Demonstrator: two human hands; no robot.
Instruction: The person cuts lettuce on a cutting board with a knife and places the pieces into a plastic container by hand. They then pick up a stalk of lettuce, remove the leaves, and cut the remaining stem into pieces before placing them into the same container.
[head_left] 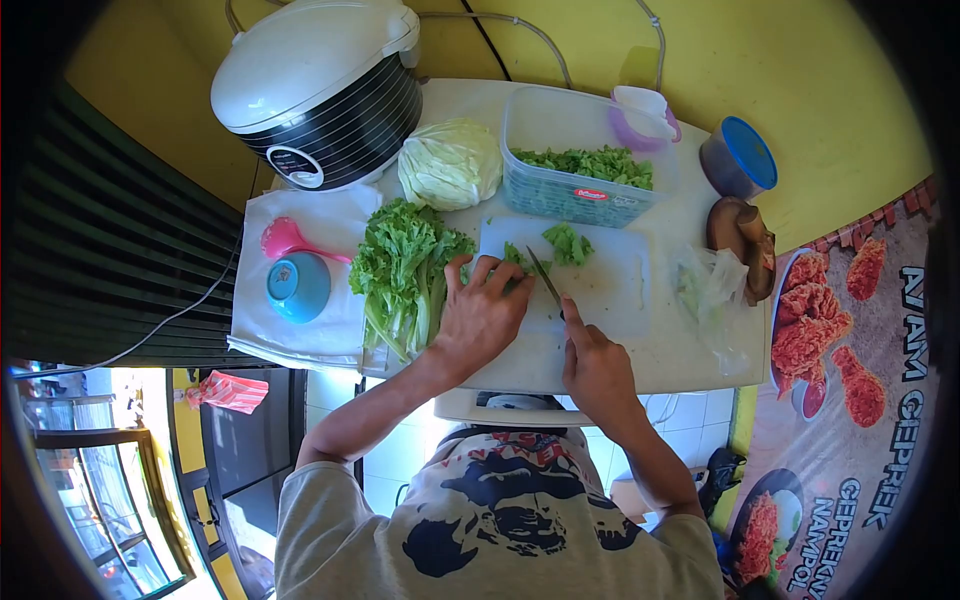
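My right hand point(596, 368) is wrapped round the handle of a kitchen knife point(544, 275), whose blade points away over a white cutting board point(610, 290). Close to the blade's left side, the curled fingers of my left hand point(484, 312) press on green lettuce at the board's left part, largely covered by the fingers. Cut lettuce pieces point(568, 245) lie just beyond the knife. Left of my left hand rests a bunch of leafy lettuce point(410, 265), stems toward me. Behind the board, a clear plastic container point(590, 200) holds chopped lettuce.
A cabbage point(450, 165) and a rice cooker point(320, 100) stand at the back left. On the left are a blue bowl point(298, 287) and a pink ladle point(285, 238). To the right are a plastic bag point(712, 290), a brown object point(742, 240) and a blue-lidded tub point(745, 155).
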